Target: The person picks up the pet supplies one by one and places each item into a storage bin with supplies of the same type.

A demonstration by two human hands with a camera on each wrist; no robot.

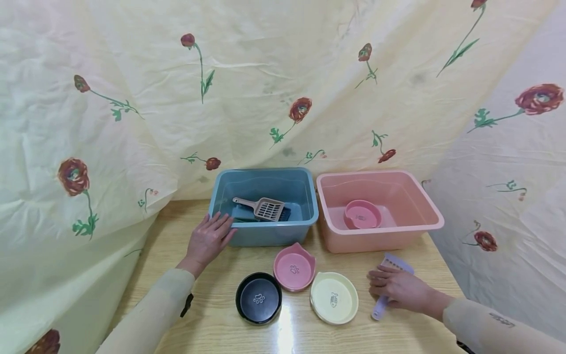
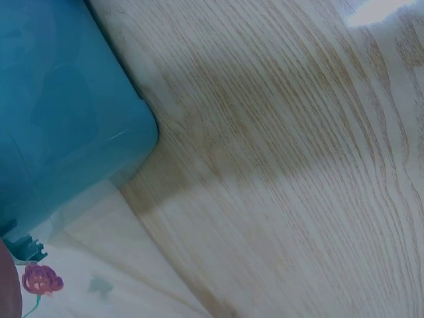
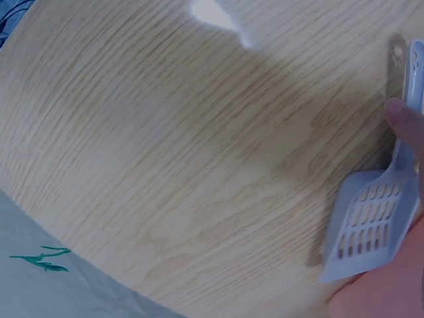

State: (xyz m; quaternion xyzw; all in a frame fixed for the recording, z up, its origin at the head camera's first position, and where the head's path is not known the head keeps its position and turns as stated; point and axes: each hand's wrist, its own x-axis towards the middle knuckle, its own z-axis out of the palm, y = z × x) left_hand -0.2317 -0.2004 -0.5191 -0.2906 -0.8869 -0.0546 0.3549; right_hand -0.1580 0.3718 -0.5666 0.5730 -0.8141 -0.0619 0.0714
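Observation:
My left hand (image 1: pixel 211 240) rests on the front left corner of a blue litter box (image 1: pixel 269 237), fingers laid over its rim. Inside that box, a beige litter scoop (image 1: pixel 268 209) lies slanted on top of dark blue and green things, which it partly hides. On the right, my right hand (image 1: pixel 400 290) holds a lavender litter scoop (image 3: pixel 374 205) by the neck of its handle, thumb along one side. Its slotted end points toward a pink litter box (image 1: pixel 376 241), and the handle end points toward me.
A deep pink bowl (image 1: pixel 362 215) sits inside the pink box. In front of the boxes stand a pink cat-eared bowl (image 1: pixel 294 269), a black bowl (image 1: pixel 259 299) and a cream bowl (image 1: pixel 334 299) on the wooden table (image 1: pixel 212 329). Flowered cloth (image 1: pixel 247 113) hangs behind and at both sides.

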